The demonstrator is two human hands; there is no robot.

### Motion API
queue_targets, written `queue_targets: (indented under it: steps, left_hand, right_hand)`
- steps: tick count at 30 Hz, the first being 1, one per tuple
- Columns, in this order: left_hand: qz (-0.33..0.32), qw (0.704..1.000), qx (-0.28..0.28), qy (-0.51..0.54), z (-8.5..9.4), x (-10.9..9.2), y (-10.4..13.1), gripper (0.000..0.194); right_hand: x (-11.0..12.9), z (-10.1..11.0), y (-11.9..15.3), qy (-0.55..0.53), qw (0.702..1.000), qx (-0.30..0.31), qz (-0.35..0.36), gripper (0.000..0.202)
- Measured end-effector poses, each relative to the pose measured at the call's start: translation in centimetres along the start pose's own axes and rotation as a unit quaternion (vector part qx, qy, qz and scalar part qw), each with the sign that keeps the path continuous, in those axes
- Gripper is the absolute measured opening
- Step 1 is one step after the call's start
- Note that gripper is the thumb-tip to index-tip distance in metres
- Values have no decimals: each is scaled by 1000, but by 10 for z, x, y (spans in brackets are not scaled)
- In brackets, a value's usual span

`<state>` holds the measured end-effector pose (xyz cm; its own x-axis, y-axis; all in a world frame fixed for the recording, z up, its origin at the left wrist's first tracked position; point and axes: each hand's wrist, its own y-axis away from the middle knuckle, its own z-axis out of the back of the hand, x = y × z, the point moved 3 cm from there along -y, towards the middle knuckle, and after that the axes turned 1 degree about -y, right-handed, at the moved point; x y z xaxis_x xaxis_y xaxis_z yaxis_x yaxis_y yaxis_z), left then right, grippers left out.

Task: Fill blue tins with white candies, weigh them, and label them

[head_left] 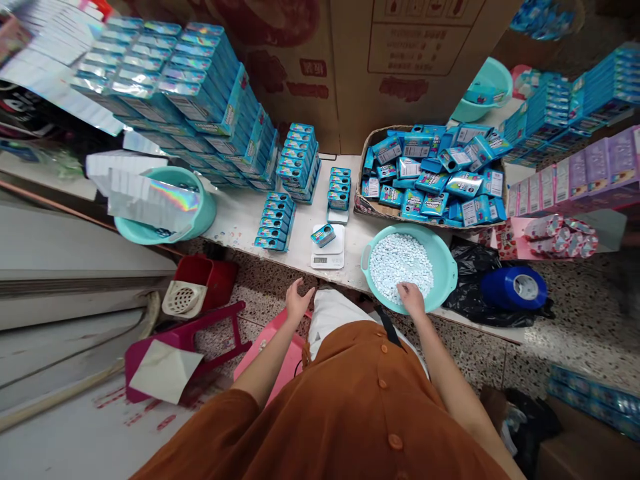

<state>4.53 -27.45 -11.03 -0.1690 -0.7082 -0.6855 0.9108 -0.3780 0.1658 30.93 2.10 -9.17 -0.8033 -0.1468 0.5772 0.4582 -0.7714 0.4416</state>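
My left hand (299, 300) hovers off the table's front edge, thumb and fingers apart, holding nothing. My right hand (411, 298) reaches over the near rim of a turquoise basin (444, 267), its fingers closed together among small white candies (400, 260). What lies between those fingertips is mostly hidden. Left of the basin, a small blue box (323, 235) rests tilted on a white digital scale (328, 261); the scale's digits are too small to read surely.
Blue boxes stand in a short row (274, 221) and in tall stacks (200, 100) at the left. Behind the basin, a cardboard tray (361, 200) is heaped with blue packs. Another turquoise basin (207, 213) sits far left. A blue tape roll (515, 288) lies at right.
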Motion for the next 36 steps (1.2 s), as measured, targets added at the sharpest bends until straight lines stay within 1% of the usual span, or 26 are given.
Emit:
queue_targets:
  steps: [4, 6, 8, 12, 14, 17, 19, 20, 21, 23, 24, 26, 28, 30, 32, 33, 36]
  left_hand:
    - [-2, 1000, 7, 1, 2, 3, 2, 46]
    - [5, 1000, 9, -2, 6, 6, 4, 46]
    - [14, 1000, 9, -5, 11, 8, 6, 47]
    - [25, 1000, 12, -5, 20, 13, 9, 46]
    - [30, 999, 17, -5, 22, 15, 8, 45]
    - [33, 999, 31, -5, 22, 18, 2, 46]
    - [27, 999, 35, -3, 22, 18, -6, 46]
    - [25, 999, 36, -2, 21, 18, -10, 46]
    - [24, 999, 35, -1, 21, 18, -14, 46]
    - [25, 999, 31, 5, 20, 17, -23, 46]
    - [26, 999, 29, 10, 20, 16, -26, 46]
    - [32, 999, 28, 26, 20, 14, -33, 45]
    - [43, 998, 29, 45, 20, 10, -38, 43]
    - [56, 996, 30, 62, 20, 6, -41, 42]
    - [69, 994, 28, 74, 22, 2, -43, 42]
    - [75, 994, 28, 80, 23, -1, -44, 41]
    - [87, 990, 24, 109, 25, -8, -48, 40]
  right_hand:
    - [29, -34, -16, 62, 995, -3, 74, 41]
    - [39, -46, -20, 78, 994, -14, 78, 41]
    - [43, -53, -23, 76, 995, -11, 64, 40]
    - [38, -55, -26, 45, 998, 37, 40, 38]
    - [36, -53, -29, 21, 998, 46, 39, 38]
    - [37, -48, -33, -55, 998, 21, 35, 44]
    - [38, -44, -37, -157, 988, -2, -10, 47]
    - [39, -42, -38, -227, 973, -2, -49, 47]
    - [40, -40, -40, -304, 948, 6, -92, 45]
    - [46, -35, -42, -452, 876, 40, -162, 38]
    - [51, -32, -44, -511, 838, 60, -181, 33]
    - [66, -24, -47, -596, 774, 89, -194, 23]
    - [86, -17, -51, -652, 725, 101, -199, 14]
    - [111, -16, -56, -696, 679, 109, -205, 10]
    - [141, -20, -63, -728, 643, 119, -208, 11]
    - [157, -24, -67, -738, 630, 124, -208, 14]
    - [205, -41, -83, -752, 612, 137, -203, 20]
